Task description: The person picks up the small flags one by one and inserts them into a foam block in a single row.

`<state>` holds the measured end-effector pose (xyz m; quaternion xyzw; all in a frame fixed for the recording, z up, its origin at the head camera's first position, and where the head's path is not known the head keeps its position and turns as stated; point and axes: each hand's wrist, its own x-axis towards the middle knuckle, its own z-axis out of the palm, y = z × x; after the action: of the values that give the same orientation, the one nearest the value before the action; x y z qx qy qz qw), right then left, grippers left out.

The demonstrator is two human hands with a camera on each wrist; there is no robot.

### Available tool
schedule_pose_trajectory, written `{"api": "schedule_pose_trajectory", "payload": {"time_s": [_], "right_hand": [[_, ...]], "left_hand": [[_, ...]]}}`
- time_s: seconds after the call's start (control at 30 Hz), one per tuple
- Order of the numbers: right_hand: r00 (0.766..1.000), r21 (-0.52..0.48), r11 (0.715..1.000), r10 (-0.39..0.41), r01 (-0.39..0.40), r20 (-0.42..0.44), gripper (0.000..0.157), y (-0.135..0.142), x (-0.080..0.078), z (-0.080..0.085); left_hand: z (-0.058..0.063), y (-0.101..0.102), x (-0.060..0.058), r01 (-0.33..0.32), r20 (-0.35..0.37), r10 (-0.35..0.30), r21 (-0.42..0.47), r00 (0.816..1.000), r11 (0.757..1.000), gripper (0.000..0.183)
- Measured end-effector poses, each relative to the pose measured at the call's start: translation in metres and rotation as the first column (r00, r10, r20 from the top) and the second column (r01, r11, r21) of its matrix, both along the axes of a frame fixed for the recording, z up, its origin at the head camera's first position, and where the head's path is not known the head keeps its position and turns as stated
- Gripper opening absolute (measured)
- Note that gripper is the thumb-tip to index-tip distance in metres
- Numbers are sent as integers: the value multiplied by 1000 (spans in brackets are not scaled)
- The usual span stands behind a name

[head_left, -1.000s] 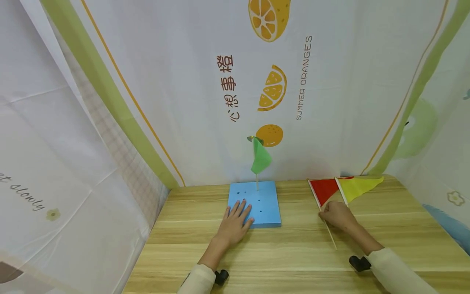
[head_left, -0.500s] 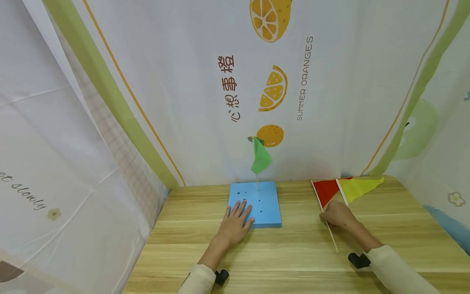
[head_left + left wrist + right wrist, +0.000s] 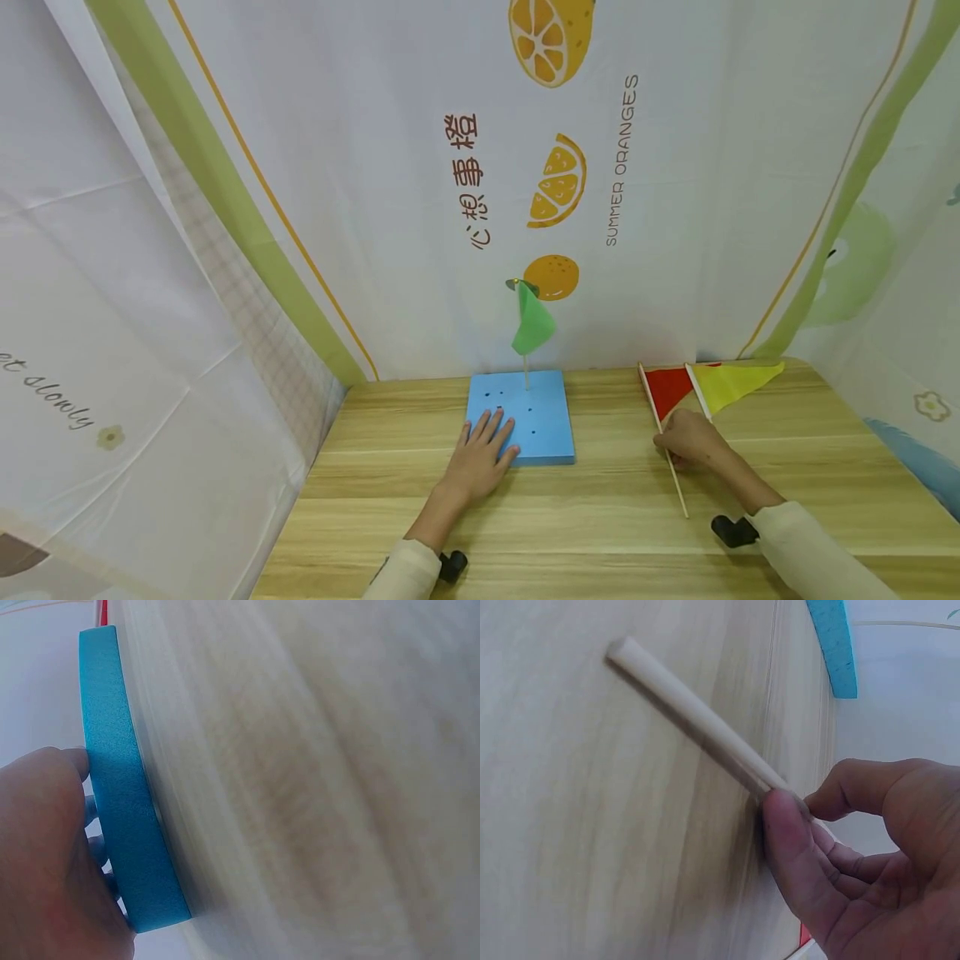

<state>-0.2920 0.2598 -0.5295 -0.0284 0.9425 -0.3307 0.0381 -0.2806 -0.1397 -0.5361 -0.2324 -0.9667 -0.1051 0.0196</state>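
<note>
The left hand point(image 3: 474, 468) lies with fingers spread across the near left corner of the blue block point(image 3: 551, 417), fingertips on its top face; the left wrist view shows the thumb meeting the block's upper edge. The block sits by the far edge of the worktop point(image 3: 585, 533), close to the white curtain point(image 3: 375, 208). A green flag point(image 3: 533, 321) stands upright in it near its back edge, and small holes point(image 3: 530, 409) dot the top between that flag and the fingers.

The right hand point(image 3: 688, 435), well apart from the block, pinches the stick point(image 3: 678, 492) of the red flag point(image 3: 666, 390) between thumb and index finger. The cloth reaches close to the worktop's far edge, while the stick's lower end points back toward the person (whether it touches the wood, I cannot tell). The yellow flag point(image 3: 731, 383) lies just beside it on the right, covering part of the red cloth; its stick runs out of sight behind the right hand. A broad stretch of wood grain separates the block's right edge from the red flag, with more in front of the block.
</note>
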Motion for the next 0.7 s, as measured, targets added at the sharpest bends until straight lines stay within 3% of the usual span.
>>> {"api": "schedule_pose_trajectory", "payload": {"time_s": [0.7], "right_hand": [[999,-68,998,13,-15,-34,27,-6,-3,15]], "left_hand": [[0,0,1,-4,-6,4,2,1000,1000,61]]}}
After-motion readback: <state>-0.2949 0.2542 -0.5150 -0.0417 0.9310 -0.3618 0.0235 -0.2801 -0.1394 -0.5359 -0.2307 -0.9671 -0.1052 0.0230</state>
